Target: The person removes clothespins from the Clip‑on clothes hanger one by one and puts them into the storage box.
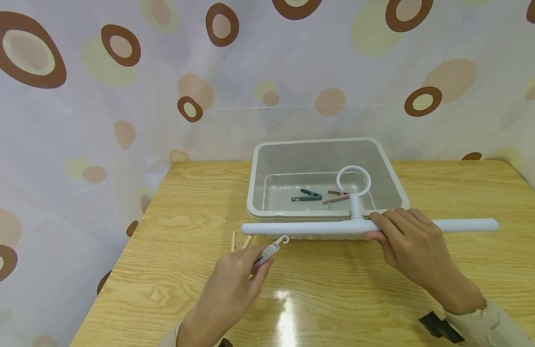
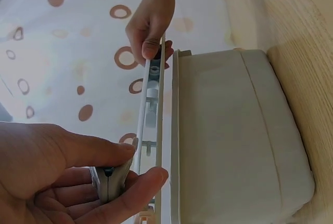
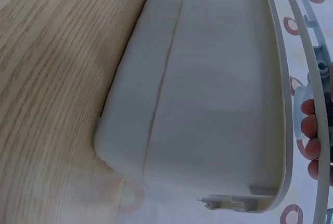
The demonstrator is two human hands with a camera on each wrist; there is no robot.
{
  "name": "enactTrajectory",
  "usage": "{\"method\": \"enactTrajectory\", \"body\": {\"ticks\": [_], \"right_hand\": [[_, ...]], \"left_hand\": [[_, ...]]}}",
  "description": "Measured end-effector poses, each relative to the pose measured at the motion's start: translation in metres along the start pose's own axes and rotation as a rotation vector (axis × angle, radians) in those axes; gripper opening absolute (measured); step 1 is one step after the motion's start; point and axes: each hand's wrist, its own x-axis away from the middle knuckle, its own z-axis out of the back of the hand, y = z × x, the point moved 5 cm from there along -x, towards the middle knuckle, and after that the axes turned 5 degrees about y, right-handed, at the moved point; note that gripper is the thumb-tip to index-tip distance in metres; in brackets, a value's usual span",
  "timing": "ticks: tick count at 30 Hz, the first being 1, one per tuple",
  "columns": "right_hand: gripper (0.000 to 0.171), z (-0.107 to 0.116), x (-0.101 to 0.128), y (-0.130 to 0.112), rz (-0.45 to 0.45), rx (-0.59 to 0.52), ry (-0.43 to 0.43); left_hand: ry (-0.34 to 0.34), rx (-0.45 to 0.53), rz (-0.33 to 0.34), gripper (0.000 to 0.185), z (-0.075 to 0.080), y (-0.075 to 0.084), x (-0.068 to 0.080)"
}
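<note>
My left hand (image 1: 234,284) pinches a light grey clothespin (image 1: 270,251) between thumb and fingers, its small hooked end pointing at the hanger. With curled fingers my right hand (image 1: 412,241) grips the bar of a white hanger (image 1: 302,228), right of its stem and ring. The hanger lies level across the front of a grey plastic bin (image 1: 328,213). Just beyond my left hand, below the bar's left end, shows a pale yellow clothespin (image 1: 234,241), partly hidden by the hand. Inside the bin lie a teal clothespin (image 1: 308,196) and a brownish-pink clothespin (image 1: 335,199).
The bin stands on a wooden table (image 1: 185,207), close to its back edge. Behind it hangs a pale curtain (image 1: 250,58) with brown and yellow ovals. At the bin's end a handle latch (image 3: 229,203) sticks out from the rim.
</note>
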Motion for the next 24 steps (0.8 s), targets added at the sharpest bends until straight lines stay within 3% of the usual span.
{"method": "enactTrajectory", "body": {"ticks": [4, 24], "right_hand": [[0.051, 0.002, 0.003, 0.001, -0.005, -0.008, -0.012], [0.051, 0.007, 0.006, 0.002, -0.002, 0.006, -0.012]], "left_hand": [[-0.025, 0.004, -0.005, 0.011, 0.002, 0.0, -0.004], [-0.022, -0.03, -0.066, 0.017, 0.01, 0.002, -0.015]]}}
